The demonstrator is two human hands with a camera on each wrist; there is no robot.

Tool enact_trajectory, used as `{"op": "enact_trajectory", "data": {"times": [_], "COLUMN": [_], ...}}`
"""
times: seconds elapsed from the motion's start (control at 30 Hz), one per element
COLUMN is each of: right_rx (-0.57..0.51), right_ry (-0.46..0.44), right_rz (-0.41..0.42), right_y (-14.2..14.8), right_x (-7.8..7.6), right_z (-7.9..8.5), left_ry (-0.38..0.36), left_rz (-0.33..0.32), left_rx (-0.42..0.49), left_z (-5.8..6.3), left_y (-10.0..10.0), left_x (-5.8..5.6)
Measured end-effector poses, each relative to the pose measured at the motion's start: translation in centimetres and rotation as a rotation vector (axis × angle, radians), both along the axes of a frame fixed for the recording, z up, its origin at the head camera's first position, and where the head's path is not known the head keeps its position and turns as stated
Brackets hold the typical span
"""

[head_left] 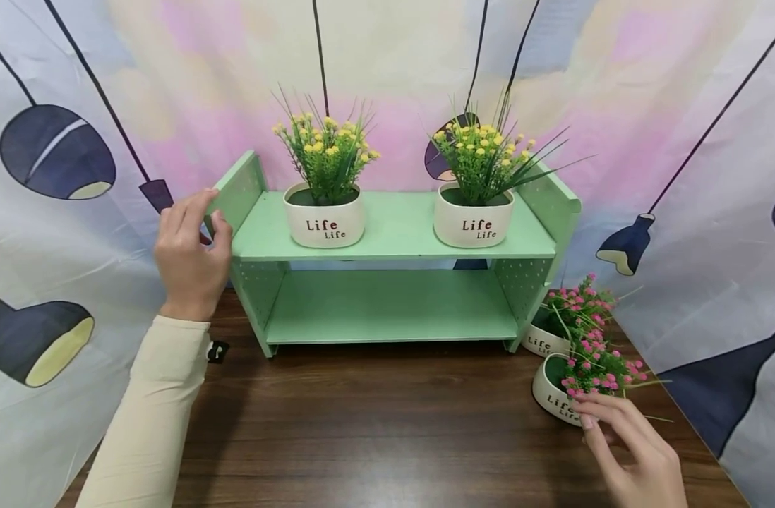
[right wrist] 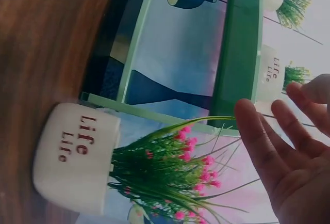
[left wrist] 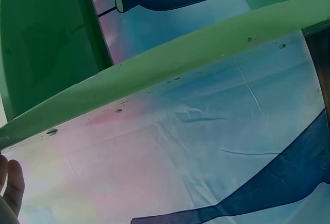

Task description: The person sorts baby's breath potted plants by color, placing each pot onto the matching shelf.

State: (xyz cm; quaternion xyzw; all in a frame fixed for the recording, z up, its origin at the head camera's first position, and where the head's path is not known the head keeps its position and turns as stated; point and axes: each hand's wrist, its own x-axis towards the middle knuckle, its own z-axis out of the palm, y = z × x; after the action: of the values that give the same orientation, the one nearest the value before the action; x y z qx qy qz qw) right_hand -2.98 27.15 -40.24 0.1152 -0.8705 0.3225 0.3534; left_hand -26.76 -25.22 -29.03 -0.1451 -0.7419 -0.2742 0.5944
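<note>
My left hand (head_left: 193, 254) is raised beside the upper left side panel of a green two-tier shelf (head_left: 394, 307), fingertips right at the panel's edge. In the left wrist view its fingers (left wrist: 14, 182) show only at the far left, below a green board edge. Low at the right, my right hand (head_left: 635, 441) has loosely bent fingers with nothing between them. It is nearest to the front white pot of pink flowers (head_left: 555, 395), overlapping its right side in the head view. The right wrist view shows those fingers (right wrist: 258, 141) apart from a pot with pink flowers (right wrist: 77, 157).
Two white pots with yellow flowers, one left (head_left: 325, 222) and one right (head_left: 473, 222), stand on the upper board. A second pink-flowered pot (head_left: 546, 339) is beside the shelf's right leg. The shelf stands on a dark wooden table (head_left: 362, 423), against a lamp-patterned curtain (head_left: 394, 42).
</note>
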Motion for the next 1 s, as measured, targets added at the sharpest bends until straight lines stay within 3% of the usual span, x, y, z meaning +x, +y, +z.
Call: {"op": "enact_trajectory", "data": {"times": [0.37,0.47,0.6,0.77,1.0], "right_rx": [-0.007,0.001,0.051,0.141,0.197], "right_ry": [0.054,-0.012,-0.213,-0.394,-0.538], "right_rz": [-0.024,-0.111,-0.209,-0.244,-0.296], "right_y": [0.1,0.2,0.8,2.1,3.6], "right_x": [0.7,0.9,0.7,0.1,-0.8], "right_z": [-2.9,-3.6,-3.8,-3.9,-4.3], "left_ry": [-0.022,-0.022,-0.008,-0.006,-0.015], "left_rz": [0.018,0.016,0.023,0.027,0.018], "left_rx": [0.042,0.052,0.07,0.084,0.075], "left_z": [-0.3,-0.3,-0.2,-0.1,-0.1], "left_y": [-0.1,0.1,0.0,0.1,0.4], "left_x": [0.0,-0.2,-0.3,-0.1,-0.2]}}
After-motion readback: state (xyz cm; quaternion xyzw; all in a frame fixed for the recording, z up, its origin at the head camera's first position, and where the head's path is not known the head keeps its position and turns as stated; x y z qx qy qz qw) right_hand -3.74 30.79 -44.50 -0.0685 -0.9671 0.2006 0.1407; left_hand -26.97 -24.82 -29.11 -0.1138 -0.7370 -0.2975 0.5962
